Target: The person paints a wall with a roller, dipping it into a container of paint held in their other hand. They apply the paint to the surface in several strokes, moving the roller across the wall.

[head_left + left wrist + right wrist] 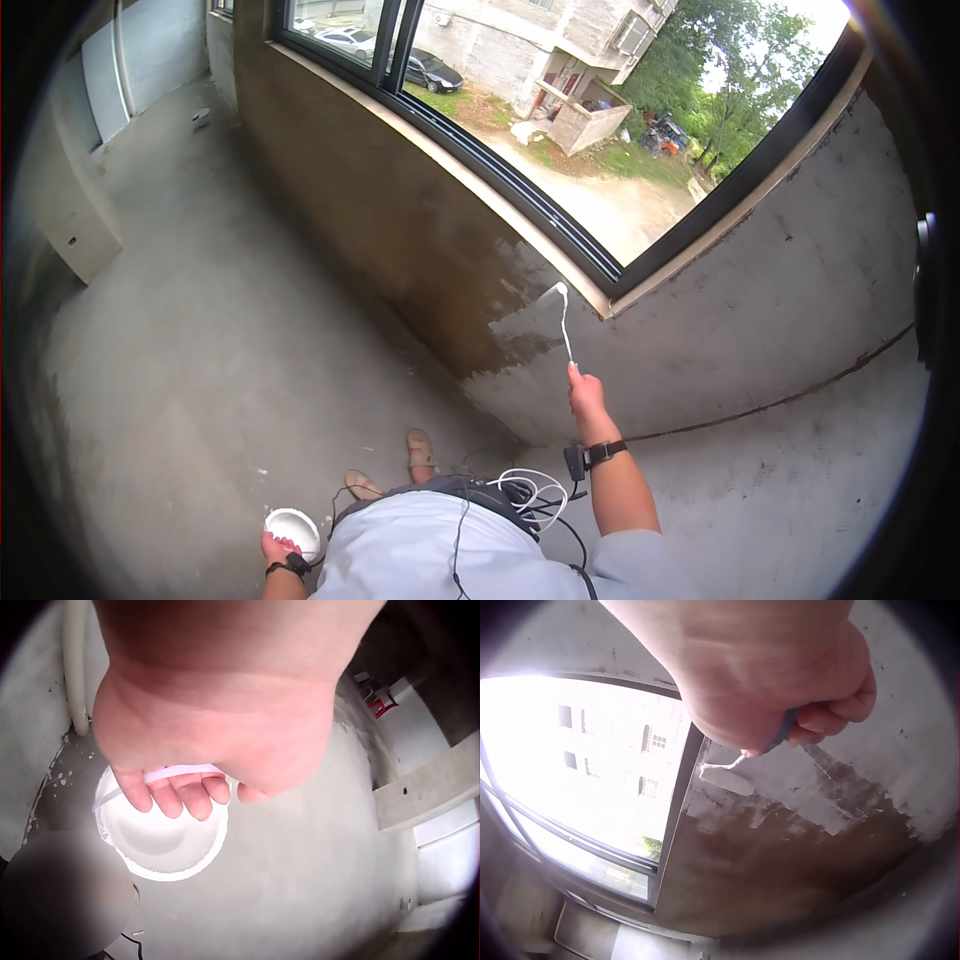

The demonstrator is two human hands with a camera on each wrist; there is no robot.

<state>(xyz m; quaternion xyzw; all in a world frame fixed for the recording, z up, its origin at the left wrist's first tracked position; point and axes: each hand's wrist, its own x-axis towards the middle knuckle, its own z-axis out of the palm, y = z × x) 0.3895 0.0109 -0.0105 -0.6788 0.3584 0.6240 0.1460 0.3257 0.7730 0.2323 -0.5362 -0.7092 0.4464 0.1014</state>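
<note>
Currently, I have the right grip [588, 395] curled around the handle [783, 730] of the roller [727, 781], positioned at the wall [625, 375] below the window corner [616, 277]; the left grip [280, 548] clasps the white container [169, 876]. Rightward, pale coating [720, 290] appears applied; leftward, the brown section [390, 240] apparently remains uncoated.

Roller [729, 782] against wall [360, 240] just below window [590, 120], bucket [296, 520] leftward.

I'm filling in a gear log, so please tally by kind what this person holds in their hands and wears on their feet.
Paint roller: 1, held by the right hand
White bucket: 1, held by the left hand
Tan sandals: 2, one on each foot
Total: 4
</note>
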